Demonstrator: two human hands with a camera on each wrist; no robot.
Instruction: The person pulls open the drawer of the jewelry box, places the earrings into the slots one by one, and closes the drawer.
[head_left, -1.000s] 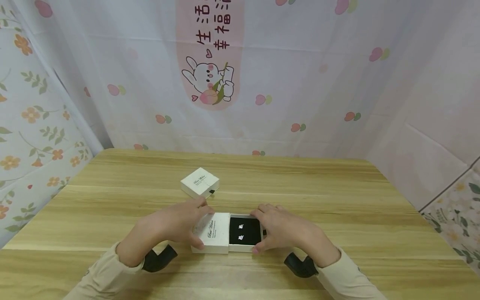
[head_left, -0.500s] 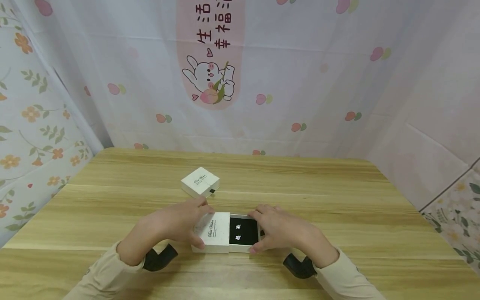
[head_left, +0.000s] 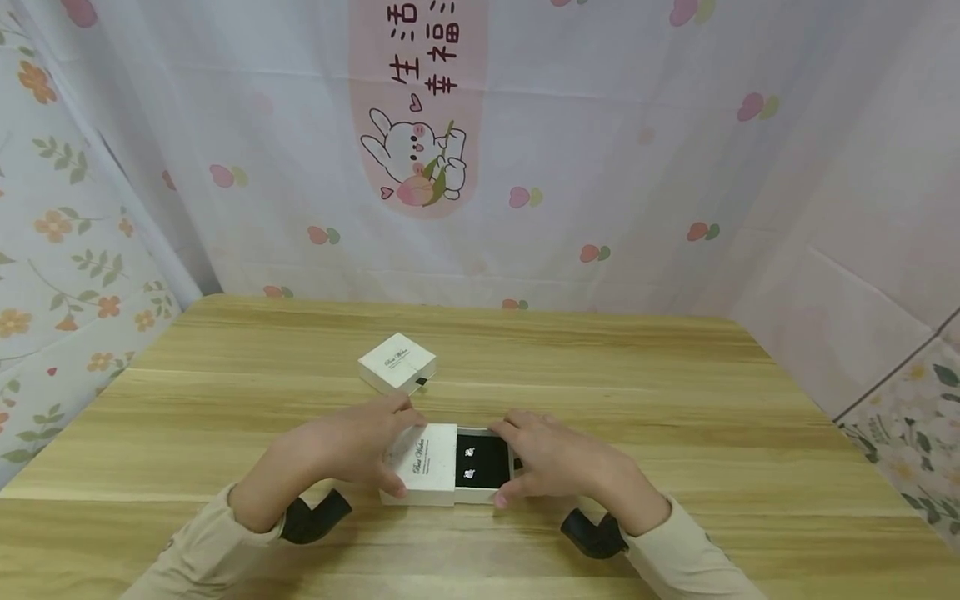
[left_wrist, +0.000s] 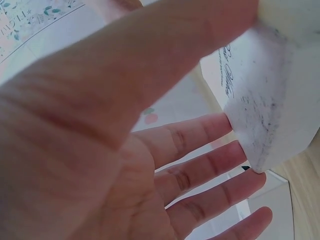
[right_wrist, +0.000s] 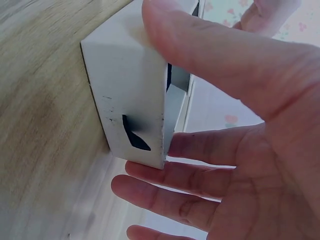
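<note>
White box sleeve is lying on the table, the left hand gripping it; the right hand is pinching the partly extended drawer, thumbs opposing fingers, forearms slanting inward.

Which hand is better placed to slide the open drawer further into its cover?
The right hand, I'd judge: it grips the drawer near its outer end, the side to push from. The left hand holds the box cover, so it seems suited to bracing.

Table: pale wood, streaked grain
Far cloth: white, hanging, rabbit on pink panel
Left cloth: orange flowers, green leaves
Right cloth: pale, creased
Near-right cloth: floral
Light: soft
</note>
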